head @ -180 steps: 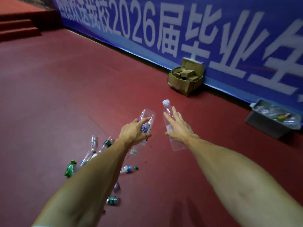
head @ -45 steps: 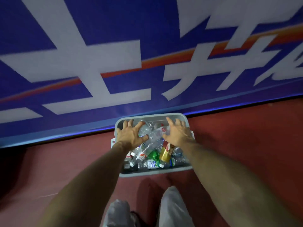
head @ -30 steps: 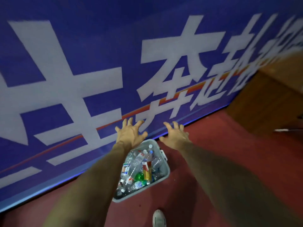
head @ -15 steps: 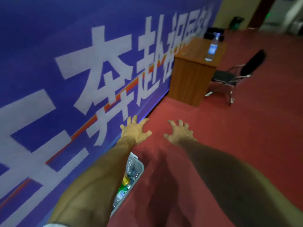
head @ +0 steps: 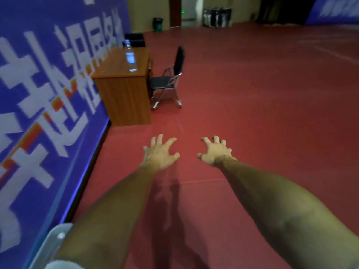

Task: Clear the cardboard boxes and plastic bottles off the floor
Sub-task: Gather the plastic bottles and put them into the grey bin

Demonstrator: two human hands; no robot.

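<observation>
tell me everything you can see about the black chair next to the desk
The chair is a folding one: black padded seat and black backrest on a thin shiny metal frame with crossed legs. It stands unfolded and upright on the red floor, close beside the wooden desk, seat towards it. Nothing lies on the seat.

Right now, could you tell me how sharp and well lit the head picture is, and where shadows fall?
Head view: dim; banner lettering smeared by motion blur; the bottle on the desk looks soft; left hand and right hand are fairly sharp; the forearms cast shadows on the red floor between them.
</observation>
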